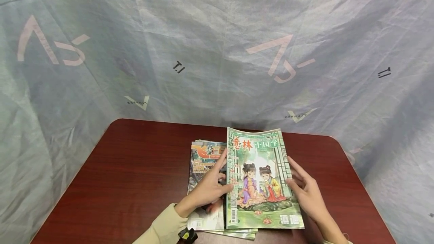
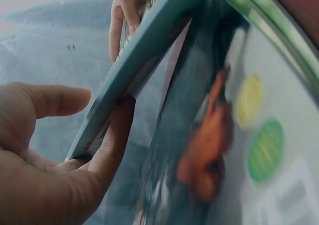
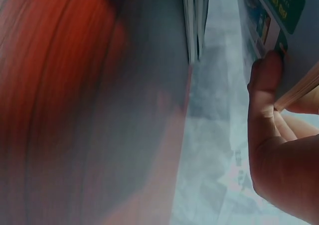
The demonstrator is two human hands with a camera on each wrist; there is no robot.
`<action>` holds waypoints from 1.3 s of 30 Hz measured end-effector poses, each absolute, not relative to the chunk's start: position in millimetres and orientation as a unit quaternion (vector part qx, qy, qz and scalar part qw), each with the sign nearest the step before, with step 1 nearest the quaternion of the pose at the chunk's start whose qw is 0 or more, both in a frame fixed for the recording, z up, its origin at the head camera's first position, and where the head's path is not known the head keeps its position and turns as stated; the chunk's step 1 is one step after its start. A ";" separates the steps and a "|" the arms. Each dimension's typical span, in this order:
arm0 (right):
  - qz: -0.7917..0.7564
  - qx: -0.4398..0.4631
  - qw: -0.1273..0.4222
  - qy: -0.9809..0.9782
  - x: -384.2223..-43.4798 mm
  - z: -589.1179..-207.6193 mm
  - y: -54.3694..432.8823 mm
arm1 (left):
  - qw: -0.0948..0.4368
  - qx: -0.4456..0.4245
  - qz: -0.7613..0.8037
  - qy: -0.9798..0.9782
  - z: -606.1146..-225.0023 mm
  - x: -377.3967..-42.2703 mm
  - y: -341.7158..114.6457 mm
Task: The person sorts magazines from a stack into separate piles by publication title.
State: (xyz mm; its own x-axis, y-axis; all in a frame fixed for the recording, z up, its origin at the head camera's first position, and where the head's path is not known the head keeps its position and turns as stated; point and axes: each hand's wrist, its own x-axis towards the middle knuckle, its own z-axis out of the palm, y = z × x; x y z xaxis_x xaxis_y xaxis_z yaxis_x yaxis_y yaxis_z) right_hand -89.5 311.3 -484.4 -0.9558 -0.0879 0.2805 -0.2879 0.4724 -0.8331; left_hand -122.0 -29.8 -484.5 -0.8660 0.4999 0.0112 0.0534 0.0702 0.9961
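Note:
A green illustrated magazine point(image 1: 257, 204) with two cartoon figures on its cover is held raised and tilted above a stack of magazines. My left hand point(image 1: 208, 187) grips its left edge, the thumb at the front and the fingers behind, as the left wrist view shows. On the opposite edge, my right hand point(image 1: 308, 195) pinches it; fingers lie against the back cover in the right wrist view. Partly covered underneath is a magazine with an orange title point(image 1: 200, 172), top of the stack. The stacked magazines' edges point(image 3: 195, 26) show in the right wrist view.
The reddish-brown wooden table point(image 1: 118, 183) extends to both sides of the stack. A grey printed fabric sheet point(image 1: 210, 48) hangs behind the table and along its sides. A small black device point(image 1: 187, 235) sits at the left wrist.

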 end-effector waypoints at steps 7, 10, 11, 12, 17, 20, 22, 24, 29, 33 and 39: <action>0.492 0.106 0.116 -0.856 -87.8 -489.6 309.5 | 0.196 0.192 0.648 0.711 -478.2 -122.2 -34.4; 0.486 0.105 0.114 -0.860 -87.2 -492.1 317.1 | 0.201 0.188 0.656 0.702 -478.0 -121.5 -27.4; 0.485 0.104 0.112 -0.861 -86.7 -492.7 320.9 | 0.204 0.186 0.660 0.699 -478.0 -121.0 -23.6; 0.484 0.102 0.110 -0.862 -85.8 -493.3 324.6 | 0.205 0.182 0.661 0.698 -477.8 -120.3 -19.7; 0.477 0.092 0.108 -0.867 -80.3 -496.1 341.4 | 0.219 0.151 0.674 0.689 -476.9 -114.1 1.2; 0.471 0.085 0.110 -0.871 -77.4 -496.8 349.8 | 0.220 0.133 0.681 0.685 -476.8 -111.1 13.5; 0.469 0.079 0.113 -0.872 -76.4 -497.0 355.4 | 0.220 0.123 0.683 0.686 -476.8 -109.6 20.6; 0.468 0.074 0.115 -0.873 -75.7 -496.9 361.2 | 0.222 0.118 0.689 0.680 -476.6 -108.3 26.7; 0.467 0.071 0.121 -0.873 -74.5 -497.0 375.4 | 0.219 0.110 0.692 0.679 -476.4 -106.0 40.1; 0.469 0.063 0.124 -0.872 -73.0 -497.6 384.5 | 0.210 0.096 0.681 0.695 -476.8 -104.7 50.2; 0.473 0.028 0.116 -0.873 -70.4 -503.2 393.8 | 0.197 0.080 0.674 0.708 -480.4 -101.3 62.2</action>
